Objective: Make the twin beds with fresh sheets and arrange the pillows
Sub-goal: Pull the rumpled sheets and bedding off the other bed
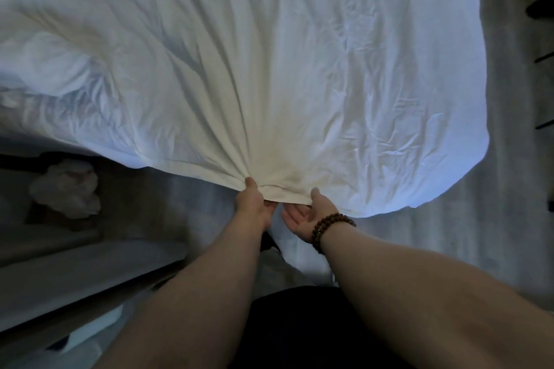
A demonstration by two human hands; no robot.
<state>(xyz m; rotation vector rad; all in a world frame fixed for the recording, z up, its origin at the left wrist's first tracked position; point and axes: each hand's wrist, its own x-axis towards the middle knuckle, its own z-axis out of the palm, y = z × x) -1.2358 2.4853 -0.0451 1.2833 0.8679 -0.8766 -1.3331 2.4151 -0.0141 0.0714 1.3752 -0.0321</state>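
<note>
- Gathering of the sheet is noted at lower centre. Its hem is pinched by the left hand, thumb on top, and folds fan upward from that point.
- The right hand is turned palm up just beside the left, with its thumb laid on the hem. Its fingers are hidden under the cloth, so whether the hem is truly gripped cannot be told.
- The sheet is spread across the whole upper frame, and its rounded edge falls away at the right.
- Risk: the pull is concentrated at one spot, so the sheet may be dragged off-centre and the fan of creases left in.
- Risk: a bunched lump at upper left may be trapped under the cloth if the hem is drawn tight before it is smoothed.
- Risk: the hem may slip from the right hand if it is held by the thumb alone, so that one side would be jerked askew.
</note>
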